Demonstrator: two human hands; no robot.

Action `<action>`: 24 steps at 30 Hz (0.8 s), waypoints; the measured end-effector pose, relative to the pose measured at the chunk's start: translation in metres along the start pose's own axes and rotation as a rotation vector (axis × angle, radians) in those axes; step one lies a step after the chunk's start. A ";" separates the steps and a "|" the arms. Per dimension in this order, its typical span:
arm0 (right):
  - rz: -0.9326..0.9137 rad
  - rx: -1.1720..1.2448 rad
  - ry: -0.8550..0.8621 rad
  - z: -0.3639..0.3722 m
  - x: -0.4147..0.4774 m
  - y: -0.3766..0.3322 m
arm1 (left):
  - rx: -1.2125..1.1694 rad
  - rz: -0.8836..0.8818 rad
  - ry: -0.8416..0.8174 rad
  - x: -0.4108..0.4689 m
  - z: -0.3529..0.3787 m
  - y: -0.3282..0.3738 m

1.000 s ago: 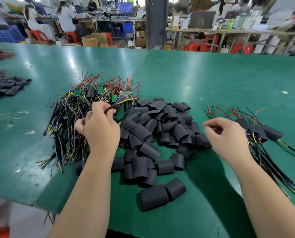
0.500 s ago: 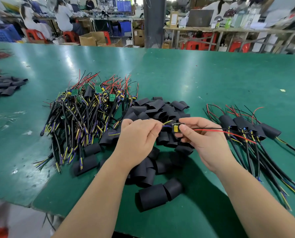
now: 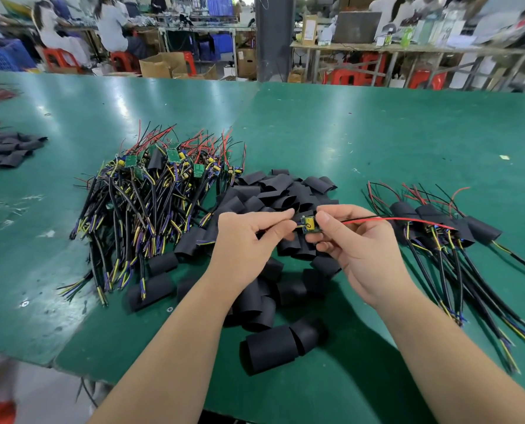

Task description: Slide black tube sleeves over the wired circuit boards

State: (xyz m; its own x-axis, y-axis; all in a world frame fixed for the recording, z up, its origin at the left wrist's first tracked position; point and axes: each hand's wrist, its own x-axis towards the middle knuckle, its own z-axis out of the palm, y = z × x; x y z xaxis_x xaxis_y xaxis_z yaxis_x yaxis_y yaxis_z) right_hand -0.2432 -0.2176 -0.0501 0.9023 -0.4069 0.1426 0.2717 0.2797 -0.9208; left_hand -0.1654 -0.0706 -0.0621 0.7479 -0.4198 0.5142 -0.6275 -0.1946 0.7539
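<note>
A small green circuit board (image 3: pixel 309 224) with a yellow part hangs above the heap of black tube sleeves (image 3: pixel 281 206). My right hand (image 3: pixel 353 246) pinches the board's right end, and its red and black wires (image 3: pixel 395 220) trail off to the right. My left hand (image 3: pixel 249 240) pinches the wires at the board's left end. A pile of unsleeved wired boards (image 3: pixel 151 191) lies to the left. Boards with sleeves on them (image 3: pixel 438 228) lie to the right.
The green table (image 3: pixel 377 142) stretches far ahead. More black sleeves (image 3: pixel 7 154) lie at its left edge. The near table edge (image 3: pixel 71 367) runs below my left forearm. Other people sit at benches in the background.
My left hand pulled one wired board out of the left pile and brought it to the middle. My right hand came in from the right pile and took hold of the board.
</note>
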 end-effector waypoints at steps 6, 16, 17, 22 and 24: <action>-0.008 -0.333 -0.153 -0.014 0.008 -0.003 | 0.567 0.163 0.010 0.003 -0.003 0.002; -0.162 -1.501 -0.072 -0.015 0.024 0.017 | 0.658 0.066 0.078 0.003 0.000 -0.007; -0.164 -1.502 -0.058 -0.015 0.024 0.016 | 0.656 0.068 0.080 0.003 0.000 -0.007; -0.145 -1.478 -0.111 -0.014 0.022 0.013 | 0.658 0.084 0.100 0.003 -0.002 -0.007; -0.159 -1.520 -0.223 -0.015 0.021 0.013 | 0.656 0.077 0.099 0.003 -0.003 -0.008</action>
State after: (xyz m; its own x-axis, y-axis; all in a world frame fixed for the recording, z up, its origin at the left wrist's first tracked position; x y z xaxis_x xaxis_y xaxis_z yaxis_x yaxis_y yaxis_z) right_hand -0.2257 -0.2360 -0.0643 0.9656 -0.1730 0.1939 -0.0938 -0.9280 -0.3604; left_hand -0.1575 -0.0679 -0.0654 0.6926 -0.3766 0.6152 -0.6580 -0.6792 0.3250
